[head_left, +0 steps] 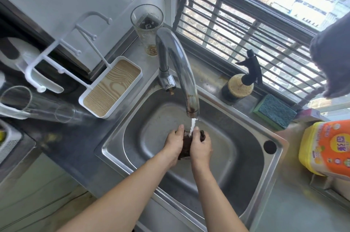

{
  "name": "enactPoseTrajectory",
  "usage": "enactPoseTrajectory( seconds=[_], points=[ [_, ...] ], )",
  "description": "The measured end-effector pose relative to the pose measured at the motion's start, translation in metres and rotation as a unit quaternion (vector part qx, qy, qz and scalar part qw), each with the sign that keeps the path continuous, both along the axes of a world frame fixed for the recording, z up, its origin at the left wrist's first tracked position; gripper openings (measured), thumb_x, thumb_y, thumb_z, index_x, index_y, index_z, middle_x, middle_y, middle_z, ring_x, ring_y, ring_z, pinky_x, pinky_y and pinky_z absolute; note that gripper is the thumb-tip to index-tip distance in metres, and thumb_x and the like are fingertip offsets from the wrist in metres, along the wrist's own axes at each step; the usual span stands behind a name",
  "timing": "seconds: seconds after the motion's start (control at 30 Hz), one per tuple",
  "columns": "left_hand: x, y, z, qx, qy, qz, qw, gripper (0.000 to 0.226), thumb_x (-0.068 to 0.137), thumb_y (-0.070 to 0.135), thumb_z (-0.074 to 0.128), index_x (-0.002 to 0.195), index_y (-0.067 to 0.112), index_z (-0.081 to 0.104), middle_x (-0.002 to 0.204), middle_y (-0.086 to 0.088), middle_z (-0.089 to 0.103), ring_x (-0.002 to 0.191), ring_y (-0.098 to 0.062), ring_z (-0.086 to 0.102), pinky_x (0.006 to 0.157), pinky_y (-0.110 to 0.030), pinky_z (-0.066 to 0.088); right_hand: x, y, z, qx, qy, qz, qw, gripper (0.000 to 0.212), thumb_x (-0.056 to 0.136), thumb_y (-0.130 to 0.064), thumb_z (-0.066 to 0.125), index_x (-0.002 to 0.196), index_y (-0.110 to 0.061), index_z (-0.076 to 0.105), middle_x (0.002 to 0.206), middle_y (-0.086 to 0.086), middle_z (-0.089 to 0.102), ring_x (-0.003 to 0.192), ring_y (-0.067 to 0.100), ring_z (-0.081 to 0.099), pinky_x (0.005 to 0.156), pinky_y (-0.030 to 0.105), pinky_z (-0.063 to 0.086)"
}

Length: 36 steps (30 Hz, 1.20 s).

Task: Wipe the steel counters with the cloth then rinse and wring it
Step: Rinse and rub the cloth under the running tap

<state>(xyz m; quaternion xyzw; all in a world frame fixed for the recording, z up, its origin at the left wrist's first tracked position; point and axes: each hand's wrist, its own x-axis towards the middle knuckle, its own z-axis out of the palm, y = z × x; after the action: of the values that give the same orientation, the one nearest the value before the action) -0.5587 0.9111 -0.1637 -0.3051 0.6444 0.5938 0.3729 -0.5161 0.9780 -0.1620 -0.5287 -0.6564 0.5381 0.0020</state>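
Both hands, left hand and right hand, are gripping the dark cloth over the sink, bunching it directly under the tap stream. Likely so water is flushing through; wringing not yet done.

Most of the dark cloth is lying hidden between the left hand and the right hand; only a strip in the gap and a corner at the far right are showing, so its size cannot be told. Both palms and most fingers are facing away, so the grip itself is staying unseen. The near rim of the sink is disappearing under the forearms. At the right edge, the yellow bottle is being cut off, its label print too blurred to read. A dark blurred shape at the far right cannot be identified. At the left edge, the clear glass is smearing with blur.
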Motion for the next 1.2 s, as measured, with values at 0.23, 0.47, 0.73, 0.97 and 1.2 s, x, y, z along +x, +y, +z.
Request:
enactPoseTrajectory(
  seconds=[0.23, 0.47, 0.73, 0.97, 1.2],
  points=[
    [-0.006, -0.023, -0.014, -0.078, -0.010, 0.128, 0.989, 0.021, 0.098, 0.039, 0.057, 0.115, 0.025, 0.058, 0.116, -0.007, 0.068, 0.099, -0.028, 0.067, 0.085, -0.043, 0.059, -0.013, 0.022, 0.003, -0.186, 0.085, -0.212, 0.955, 0.029, 0.081, -0.002, 0.043, 0.088, -0.018, 0.067, 0.091, 0.015, 0.065, 0.078, 0.028, 0.062, 0.075, 0.043, 0.054],
    [-0.004, 0.003, 0.013, 0.048, -0.096, 0.038, 0.993, 0.055, 0.100, 0.059, 0.041, 0.081, 0.019, 0.072, 0.078, -0.001, 0.074, 0.080, -0.021, 0.069, 0.081, -0.034, 0.057, -0.009, -0.003, 0.001, -0.007, -0.040, 0.177, 0.983, 0.062, 0.077, -0.074, 0.039, 0.103, -0.024, 0.063, 0.102, 0.007, 0.069, 0.101, 0.027, 0.061, 0.096, 0.043, 0.050],
    [0.003, 0.005, 0.004, 0.016, -0.077, 0.060, 0.995, 0.046, 0.089, 0.054, 0.061, 0.081, 0.012, 0.078, 0.078, -0.006, 0.077, 0.083, -0.028, 0.074, 0.086, -0.047, 0.060, -0.008, 0.000, 0.010, 0.103, -0.007, 0.139, 0.985, 0.048, 0.086, -0.056, 0.059, 0.068, -0.013, 0.051, 0.060, 0.002, 0.059, 0.067, 0.027, 0.059, 0.062, 0.037, 0.044],
    [0.006, 0.004, 0.011, 0.035, -0.054, 0.038, 0.997, 0.030, 0.095, 0.033, 0.062, 0.084, 0.008, 0.074, 0.068, -0.004, 0.072, 0.054, -0.015, 0.067, 0.046, -0.021, 0.050, -0.006, -0.003, 0.010, 0.103, -0.034, 0.091, 0.990, 0.048, 0.094, -0.047, 0.057, 0.056, -0.018, 0.051, 0.062, 0.008, 0.064, 0.070, 0.033, 0.059, 0.062, 0.034, 0.038],
    [0.001, -0.012, -0.005, 0.001, -0.001, 0.013, 1.000, 0.041, 0.096, 0.052, 0.048, 0.111, 0.017, 0.065, 0.113, -0.012, 0.072, 0.097, -0.025, 0.069, 0.089, -0.042, 0.056, -0.005, 0.007, -0.002, -0.042, -0.025, -0.049, 0.998, 0.038, 0.093, -0.051, 0.051, 0.086, -0.017, 0.065, 0.089, 0.006, 0.073, 0.090, 0.031, 0.069, 0.090, 0.047, 0.056]
  ],
)
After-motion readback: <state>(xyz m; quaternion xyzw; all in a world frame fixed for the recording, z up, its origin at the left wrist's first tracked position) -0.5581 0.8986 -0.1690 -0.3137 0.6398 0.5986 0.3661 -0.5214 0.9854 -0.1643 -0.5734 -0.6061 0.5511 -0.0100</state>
